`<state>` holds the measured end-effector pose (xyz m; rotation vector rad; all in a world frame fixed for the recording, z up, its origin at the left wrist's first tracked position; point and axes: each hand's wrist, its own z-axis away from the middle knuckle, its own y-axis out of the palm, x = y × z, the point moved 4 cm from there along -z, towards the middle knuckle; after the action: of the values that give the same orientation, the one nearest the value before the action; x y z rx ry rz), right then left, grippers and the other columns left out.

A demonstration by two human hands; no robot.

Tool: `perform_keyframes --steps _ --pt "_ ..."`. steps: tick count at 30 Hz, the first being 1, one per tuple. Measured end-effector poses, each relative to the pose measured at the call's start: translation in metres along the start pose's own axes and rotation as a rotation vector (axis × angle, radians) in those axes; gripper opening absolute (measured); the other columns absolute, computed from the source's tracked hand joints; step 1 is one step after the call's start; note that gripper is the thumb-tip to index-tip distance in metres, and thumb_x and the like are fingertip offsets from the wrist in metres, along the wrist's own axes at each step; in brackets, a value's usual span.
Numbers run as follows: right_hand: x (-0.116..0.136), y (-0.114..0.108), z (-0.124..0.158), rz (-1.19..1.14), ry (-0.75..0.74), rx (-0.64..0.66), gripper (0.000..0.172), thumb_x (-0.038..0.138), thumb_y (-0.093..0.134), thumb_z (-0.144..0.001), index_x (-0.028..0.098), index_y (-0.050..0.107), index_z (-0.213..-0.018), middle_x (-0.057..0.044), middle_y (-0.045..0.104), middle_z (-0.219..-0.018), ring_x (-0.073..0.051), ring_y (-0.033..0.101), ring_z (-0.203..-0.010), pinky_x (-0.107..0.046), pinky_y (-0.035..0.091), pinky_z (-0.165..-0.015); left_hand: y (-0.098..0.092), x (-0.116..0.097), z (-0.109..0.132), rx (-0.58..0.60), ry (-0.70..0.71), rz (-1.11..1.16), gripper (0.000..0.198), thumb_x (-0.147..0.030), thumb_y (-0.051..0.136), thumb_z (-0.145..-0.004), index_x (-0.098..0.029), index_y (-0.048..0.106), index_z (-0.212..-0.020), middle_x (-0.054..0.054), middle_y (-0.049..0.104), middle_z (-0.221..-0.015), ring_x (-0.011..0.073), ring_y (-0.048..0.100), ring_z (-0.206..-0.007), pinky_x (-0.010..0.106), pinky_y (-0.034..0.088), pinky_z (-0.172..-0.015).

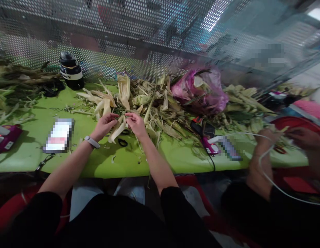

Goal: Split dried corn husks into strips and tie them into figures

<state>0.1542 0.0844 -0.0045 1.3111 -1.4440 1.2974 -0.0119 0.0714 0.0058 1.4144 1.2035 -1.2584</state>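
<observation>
My left hand [105, 124] and my right hand [135, 123] are close together over the green table, fingers pinched on a pale corn husk [118, 130]. The husk hangs down between them, its lower end curling to the left. Just below it lie black-handled scissors [122, 142], partly covered by the husk. A heap of dry husks [160, 103] spreads behind and to the right of my hands, with a pale upright husk [123, 90] at its left part.
A phone [58, 136] lies left on the green table [98, 168]. Behind stands a black bottle [71, 71]. A pink plastic bag [201, 90] rests among husks. At right, another person's hands [268, 136] work beside a white cable and a second phone [230, 148].
</observation>
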Motion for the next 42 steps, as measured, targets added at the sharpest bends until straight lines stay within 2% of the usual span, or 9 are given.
perform_keyframes --steps 4,6,8,11,15,19,27,37,42 --pt "0.018 -0.006 0.004 0.161 -0.229 0.011 0.037 0.027 0.05 -0.08 0.019 0.063 -0.114 -0.008 0.064 -0.105 -0.016 0.061 -0.085 -0.031 0.053 -0.077 -0.001 -0.001 0.003 -0.003 -0.143 0.161 0.029 -0.026 0.069 -0.071 -0.016 0.068 -0.098 0.001 0.066 -0.077 0.0086 0.056 -0.059 0.019 0.045 -0.053" --pt "0.028 -0.007 0.007 0.305 -0.406 0.02 0.04 0.024 0.056 -0.076 0.019 0.065 -0.115 -0.011 0.059 -0.125 -0.022 0.056 -0.113 -0.038 0.047 -0.097 -0.002 -0.001 0.003 0.012 -0.201 0.235 0.027 -0.023 0.072 -0.067 -0.016 0.069 -0.093 0.001 0.067 -0.075 0.0088 0.058 -0.057 0.019 0.046 -0.052" --pt "0.03 -0.003 0.009 0.358 -0.468 0.116 0.038 0.024 0.06 -0.076 0.019 0.066 -0.113 -0.011 0.059 -0.129 -0.024 0.052 -0.122 -0.04 0.041 -0.105 -0.002 0.0 0.001 0.042 -0.277 0.327 0.025 -0.019 0.073 -0.064 -0.015 0.068 -0.088 0.003 0.068 -0.072 0.0095 0.058 -0.054 0.021 0.046 -0.049" --pt "0.02 0.007 0.009 0.272 -0.326 0.252 0.026 0.032 0.057 -0.082 0.018 0.068 -0.101 -0.007 0.071 -0.103 -0.02 0.064 -0.096 -0.035 0.05 -0.091 -0.005 0.004 -0.003 0.012 -0.331 0.443 0.017 -0.018 0.07 -0.065 -0.014 0.065 -0.081 0.002 0.065 -0.064 0.0079 0.054 -0.048 0.02 0.045 -0.046" --pt "0.006 0.015 0.008 0.059 -0.112 0.231 0.026 0.04 0.058 -0.083 0.017 0.063 -0.094 -0.003 0.069 -0.084 -0.015 0.064 -0.074 -0.028 0.051 -0.071 -0.009 0.006 -0.007 -0.089 -0.294 0.456 0.018 -0.027 0.067 -0.071 -0.015 0.062 -0.083 -0.001 0.065 -0.066 0.007 0.059 -0.055 0.018 0.048 -0.052" --pt "-0.002 0.018 0.007 -0.034 -0.022 0.218 0.025 0.038 0.062 -0.079 0.018 0.056 -0.093 0.002 0.064 -0.071 -0.012 0.059 -0.063 -0.024 0.046 -0.063 -0.009 0.003 -0.004 -0.14 -0.247 0.358 0.027 -0.036 0.071 -0.071 -0.014 0.064 -0.085 0.0 0.066 -0.073 0.0079 0.06 -0.061 0.018 0.047 -0.056" --pt "0.0 0.016 0.005 -0.085 -0.03 0.169 0.023 0.04 0.069 -0.073 0.019 0.061 -0.079 0.002 0.061 -0.073 -0.011 0.054 -0.064 -0.025 0.044 -0.065 -0.007 0.003 -0.002 -0.13 -0.049 0.224 0.035 -0.047 0.077 -0.069 -0.014 0.066 -0.068 -0.002 0.056 -0.059 0.0055 0.047 -0.051 0.019 0.039 -0.052" --pt "-0.001 0.011 0.003 -0.23 0.081 0.047 0.028 0.046 0.071 -0.07 0.02 0.064 -0.079 0.005 0.052 -0.062 -0.008 0.042 -0.054 -0.024 0.034 -0.053 -0.005 0.002 -0.001 -0.119 -0.168 0.408 0.039 -0.049 0.07 -0.076 -0.013 0.072 -0.089 0.002 0.062 -0.067 0.009 0.054 -0.057 0.02 0.044 -0.054" --pt "-0.007 0.013 0.003 -0.328 0.233 0.033 0.031 0.046 0.072 -0.067 0.02 0.058 -0.075 0.006 0.053 -0.061 -0.007 0.044 -0.052 -0.022 0.036 -0.051 -0.007 0.006 -0.004 -0.137 -0.205 0.489 0.027 -0.04 0.069 -0.074 -0.014 0.064 -0.08 0.001 0.064 -0.065 0.01 0.058 -0.058 0.021 0.048 -0.059"
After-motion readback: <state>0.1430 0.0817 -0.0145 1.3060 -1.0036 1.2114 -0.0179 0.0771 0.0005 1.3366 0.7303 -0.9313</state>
